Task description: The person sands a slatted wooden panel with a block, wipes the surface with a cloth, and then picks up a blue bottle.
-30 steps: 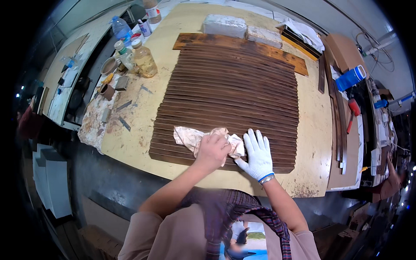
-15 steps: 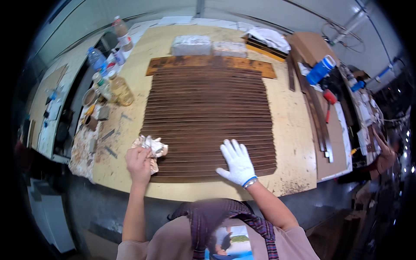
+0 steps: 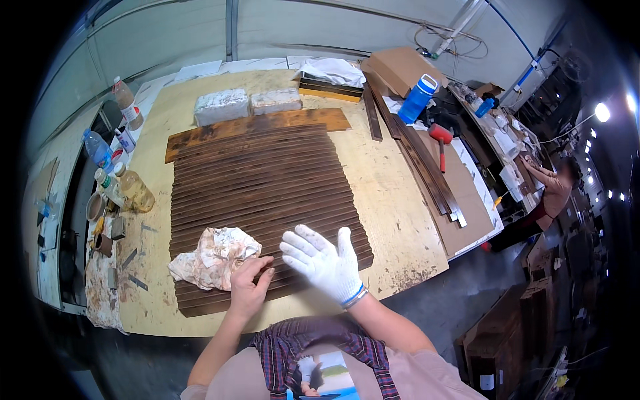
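A cloth rag (image 3: 217, 257), crumpled and stained reddish brown, lies on the near left part of a dark brown slatted wooden panel (image 3: 267, 190). Against the rag's right edge is my bare left hand (image 3: 250, 287), its fingers loosely bent and a little apart, seemingly gripping nothing. My right hand (image 3: 323, 260) wears a white knit glove with a blue cuff. It is raised over the panel's near right part, spread flat, palm turned partly up, thumb apart, with nothing in it. A brown-stained board (image 3: 257, 130) lies along the panel's far edge.
Two wrapped blocks (image 3: 221, 107) sit behind the board. Bottles (image 3: 135, 190) and a cup (image 3: 96, 207) crowd the left side. At right are long dark strips (image 3: 427, 167), a red mallet (image 3: 441, 137) and a blue bottle (image 3: 419, 99). A co-worker (image 3: 557, 190) works farther right.
My left hand has let go of the rag, which now lies spread wider, and moved toward my right hand. The gloved right hand has lifted and turned over. My view has swung right.
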A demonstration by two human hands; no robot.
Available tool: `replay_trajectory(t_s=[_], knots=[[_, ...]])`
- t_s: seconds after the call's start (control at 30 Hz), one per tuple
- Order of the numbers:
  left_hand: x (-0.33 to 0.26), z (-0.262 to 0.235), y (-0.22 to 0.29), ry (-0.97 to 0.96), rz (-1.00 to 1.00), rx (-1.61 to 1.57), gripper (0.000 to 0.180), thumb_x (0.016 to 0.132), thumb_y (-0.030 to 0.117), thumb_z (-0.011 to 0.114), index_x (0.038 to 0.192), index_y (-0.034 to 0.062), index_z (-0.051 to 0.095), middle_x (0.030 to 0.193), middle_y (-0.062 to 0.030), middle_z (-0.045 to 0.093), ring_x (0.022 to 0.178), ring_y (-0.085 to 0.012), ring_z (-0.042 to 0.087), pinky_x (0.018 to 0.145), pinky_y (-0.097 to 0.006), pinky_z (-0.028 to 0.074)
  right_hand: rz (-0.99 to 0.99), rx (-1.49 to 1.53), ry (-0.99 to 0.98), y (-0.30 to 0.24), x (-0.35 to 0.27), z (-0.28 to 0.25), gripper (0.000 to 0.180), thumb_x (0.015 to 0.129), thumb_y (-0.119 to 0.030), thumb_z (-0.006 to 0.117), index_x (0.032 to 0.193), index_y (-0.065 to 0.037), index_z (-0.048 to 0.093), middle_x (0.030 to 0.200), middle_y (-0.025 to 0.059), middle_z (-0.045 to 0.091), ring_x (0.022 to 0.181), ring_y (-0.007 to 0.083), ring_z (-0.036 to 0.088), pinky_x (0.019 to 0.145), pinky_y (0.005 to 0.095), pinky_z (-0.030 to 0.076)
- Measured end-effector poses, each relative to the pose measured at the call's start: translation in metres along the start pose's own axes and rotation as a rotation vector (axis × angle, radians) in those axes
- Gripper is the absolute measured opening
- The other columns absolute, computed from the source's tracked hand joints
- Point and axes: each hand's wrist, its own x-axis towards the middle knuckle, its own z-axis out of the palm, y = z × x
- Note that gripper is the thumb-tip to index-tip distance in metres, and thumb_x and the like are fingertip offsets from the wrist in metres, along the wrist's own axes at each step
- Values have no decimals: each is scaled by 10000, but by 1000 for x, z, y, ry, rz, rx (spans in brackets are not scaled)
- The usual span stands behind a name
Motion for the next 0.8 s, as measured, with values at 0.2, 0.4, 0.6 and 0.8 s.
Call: replay_trajectory(t_s=[0.2, 0.4, 0.6, 0.8], knots=[[-6, 23, -3, 0, -153, -312, 270, 1006, 56, 622, 1249, -57, 653, 1023, -81, 716, 883, -128, 666, 793, -278, 541, 46, -2, 20, 19, -21, -10, 899, 1038, -681, 306, 1530, 67, 375, 1530, 282, 464, 1442, 430, 429, 1235, 548, 308], [-22, 37, -11, -29, -36, -125, 203, 984, 75, 606, 1136, -29, 690, 825, -147, 707, 726, -185, 688, 694, -325, 531, 99, -134, 137, 51, -47, -32, 677, 1095, -563, 346, 1403, 6, 548, 1344, 126, 637, 1281, 246, 594, 1120, 404, 462], [-13, 76, -11, -105, 30, -144, 155, 988, 66, 592, 987, -24, 718, 749, -182, 689, 666, -244, 704, 659, -349, 534, -17, -205, 207, 43, -89, -35, 593, 1109, -505, 375, 1509, -79, 475, 1451, 64, 570, 1358, 205, 525, 1165, 404, 412], [-17, 98, -3, -354, -124, -165, 227, 1030, 125, 591, 1102, 5, 769, 945, -123, 773, 812, -177, 703, 753, -346, 564, -97, -246, 233, 39, -109, -79, 511, 1136, -393, 378, 1560, -113, 432, 1476, 39, 546, 1335, 168, 529, 1157, 339, 419]])
